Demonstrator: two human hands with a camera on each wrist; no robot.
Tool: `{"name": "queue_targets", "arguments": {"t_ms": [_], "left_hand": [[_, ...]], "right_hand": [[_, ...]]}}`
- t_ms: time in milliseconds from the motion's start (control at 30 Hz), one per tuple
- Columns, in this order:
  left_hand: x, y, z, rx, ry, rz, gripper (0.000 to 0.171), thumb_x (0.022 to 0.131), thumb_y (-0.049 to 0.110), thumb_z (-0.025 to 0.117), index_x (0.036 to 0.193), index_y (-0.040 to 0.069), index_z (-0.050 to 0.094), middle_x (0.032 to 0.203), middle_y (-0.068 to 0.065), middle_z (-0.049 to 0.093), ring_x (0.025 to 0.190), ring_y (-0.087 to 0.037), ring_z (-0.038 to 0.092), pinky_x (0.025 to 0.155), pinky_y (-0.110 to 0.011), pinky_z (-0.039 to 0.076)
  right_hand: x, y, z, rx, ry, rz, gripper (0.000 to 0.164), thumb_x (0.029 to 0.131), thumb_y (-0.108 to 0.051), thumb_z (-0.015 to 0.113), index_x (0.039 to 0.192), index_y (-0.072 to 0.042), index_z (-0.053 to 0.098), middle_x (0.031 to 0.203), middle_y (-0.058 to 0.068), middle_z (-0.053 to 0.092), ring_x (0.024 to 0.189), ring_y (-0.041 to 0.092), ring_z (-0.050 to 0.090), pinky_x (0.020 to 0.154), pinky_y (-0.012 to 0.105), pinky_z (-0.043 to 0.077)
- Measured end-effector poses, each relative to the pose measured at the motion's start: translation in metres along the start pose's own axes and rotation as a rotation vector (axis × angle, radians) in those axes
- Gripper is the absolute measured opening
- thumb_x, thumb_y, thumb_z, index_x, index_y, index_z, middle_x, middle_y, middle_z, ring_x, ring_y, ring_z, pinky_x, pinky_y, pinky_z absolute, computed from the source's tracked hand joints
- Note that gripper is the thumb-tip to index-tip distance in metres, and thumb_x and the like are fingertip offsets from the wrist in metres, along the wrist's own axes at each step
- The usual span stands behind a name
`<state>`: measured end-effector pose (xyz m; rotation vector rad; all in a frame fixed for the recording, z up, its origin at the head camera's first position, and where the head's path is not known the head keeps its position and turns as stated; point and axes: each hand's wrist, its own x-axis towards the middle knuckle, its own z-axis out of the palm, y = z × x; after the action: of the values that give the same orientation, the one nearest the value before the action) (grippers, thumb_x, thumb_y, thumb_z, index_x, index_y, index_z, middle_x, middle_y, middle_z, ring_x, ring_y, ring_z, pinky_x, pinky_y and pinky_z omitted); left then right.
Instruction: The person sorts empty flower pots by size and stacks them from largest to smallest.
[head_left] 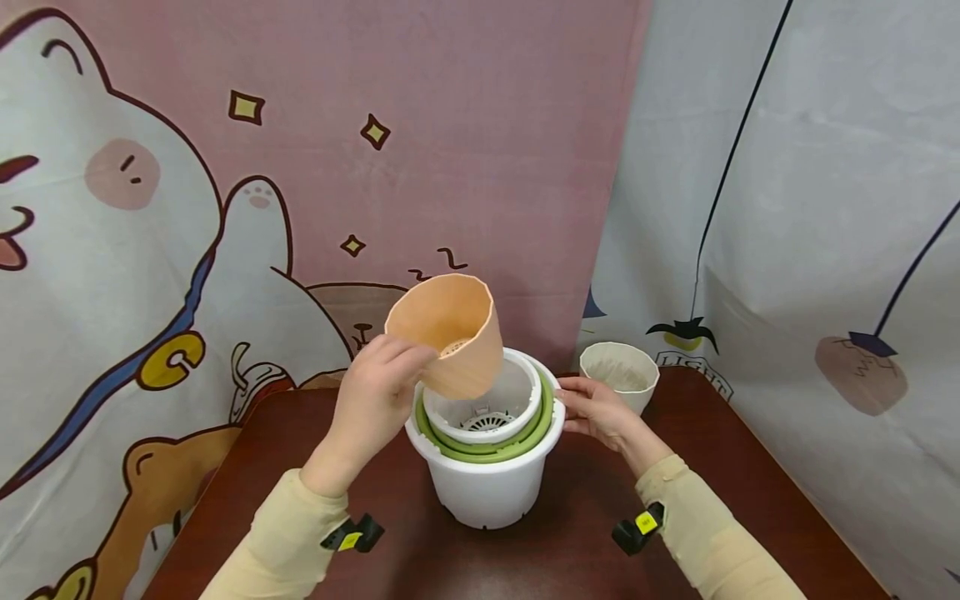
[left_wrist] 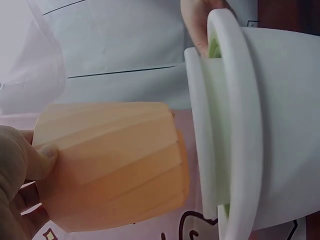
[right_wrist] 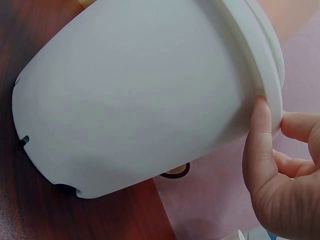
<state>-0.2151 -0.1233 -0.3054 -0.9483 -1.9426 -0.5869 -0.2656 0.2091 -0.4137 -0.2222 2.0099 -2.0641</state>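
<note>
An orange flowerpot [head_left: 480, 350] with a faceted wall and holes in its base is pinched at the rim by my left hand [head_left: 375, 392]. It tilts just above a nest of pots, apart from their rims in the left wrist view. The nest has a large white flowerpot [head_left: 487, 492] outside, a green pot [head_left: 495, 454] within it, and a smaller white pot [head_left: 517, 421] with a slotted base innermost. At the right side, my right hand [head_left: 600, 412] grips the large pot's rim, thumb [right_wrist: 261, 120] beneath it and fingers over the edge.
A cream faceted pot [head_left: 637, 396] stands on the dark red-brown table [head_left: 600, 533] behind my right hand. Printed cloth, pink [head_left: 487, 125] and pale grey [head_left: 825, 167], hangs along the table's back and right side.
</note>
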Motion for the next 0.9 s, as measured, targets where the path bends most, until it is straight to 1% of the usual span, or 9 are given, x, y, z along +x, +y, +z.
{"name": "queue_targets", "arguments": {"t_ms": [133, 267, 433, 567, 633, 767, 900], "left_hand": [[-0.002, 0.003, 0.006, -0.007, -0.037, -0.004, 0.042, 0.071, -0.023, 0.070, 0.098, 0.008, 0.074, 0.091, -0.006, 0.070, 0.086, -0.026, 0.059, 0.074, -0.039, 0.053], [-0.004, 0.004, 0.012, -0.018, -0.068, 0.000, 0.042, 0.073, -0.023, 0.067, 0.098, 0.009, 0.074, 0.091, -0.004, 0.070, 0.086, -0.025, 0.060, 0.077, -0.039, 0.053], [-0.007, 0.004, 0.019, -0.024, -0.086, 0.018, 0.045, 0.069, -0.025, 0.065, 0.097, 0.009, 0.074, 0.089, -0.003, 0.070, 0.085, -0.025, 0.061, 0.076, -0.039, 0.054], [-0.009, 0.004, 0.025, -0.025, -0.105, 0.020, 0.039, 0.073, -0.021, 0.068, 0.096, 0.010, 0.074, 0.088, -0.002, 0.069, 0.085, -0.024, 0.061, 0.076, -0.038, 0.055], [-0.011, 0.005, 0.028, -0.023, -0.117, 0.022, 0.037, 0.075, -0.020, 0.066, 0.096, 0.010, 0.074, 0.087, -0.002, 0.069, 0.084, -0.023, 0.061, 0.074, -0.037, 0.055], [-0.015, 0.005, 0.034, -0.022, -0.139, 0.025, 0.039, 0.075, -0.020, 0.062, 0.096, 0.011, 0.074, 0.085, -0.001, 0.068, 0.083, -0.022, 0.060, 0.071, -0.035, 0.054], [-0.019, 0.006, 0.039, -0.014, -0.157, 0.026, 0.041, 0.074, -0.020, 0.061, 0.096, 0.012, 0.075, 0.086, 0.000, 0.068, 0.084, -0.021, 0.060, 0.071, -0.035, 0.054]], "right_hand": [[0.001, 0.000, 0.001, -0.001, 0.000, 0.000, 0.049, 0.101, -0.010, 0.057, 0.140, 0.014, 0.039, 0.102, 0.005, 0.065, 0.081, 0.016, 0.066, 0.073, 0.030, 0.061], [0.001, 0.000, 0.001, -0.001, -0.002, -0.001, 0.049, 0.101, -0.010, 0.056, 0.140, 0.014, 0.038, 0.102, 0.005, 0.064, 0.081, 0.016, 0.066, 0.073, 0.030, 0.061], [0.000, -0.001, 0.002, -0.005, -0.010, -0.002, 0.051, 0.102, -0.010, 0.056, 0.141, 0.015, 0.036, 0.102, 0.005, 0.064, 0.081, 0.015, 0.066, 0.073, 0.029, 0.061], [0.000, -0.001, 0.001, -0.003, -0.009, 0.003, 0.052, 0.102, -0.011, 0.056, 0.142, 0.015, 0.036, 0.102, 0.005, 0.064, 0.082, 0.015, 0.065, 0.073, 0.029, 0.060], [0.000, -0.001, 0.001, -0.003, -0.011, 0.002, 0.053, 0.102, -0.011, 0.056, 0.142, 0.015, 0.035, 0.102, 0.004, 0.064, 0.082, 0.014, 0.065, 0.073, 0.029, 0.060], [0.001, -0.001, 0.001, -0.001, -0.009, 0.002, 0.053, 0.102, -0.011, 0.056, 0.142, 0.015, 0.035, 0.101, 0.004, 0.065, 0.082, 0.014, 0.066, 0.073, 0.029, 0.060], [0.001, -0.001, 0.001, -0.003, -0.007, 0.002, 0.053, 0.102, -0.012, 0.056, 0.142, 0.015, 0.035, 0.102, 0.004, 0.064, 0.083, 0.014, 0.065, 0.073, 0.029, 0.060]]}}
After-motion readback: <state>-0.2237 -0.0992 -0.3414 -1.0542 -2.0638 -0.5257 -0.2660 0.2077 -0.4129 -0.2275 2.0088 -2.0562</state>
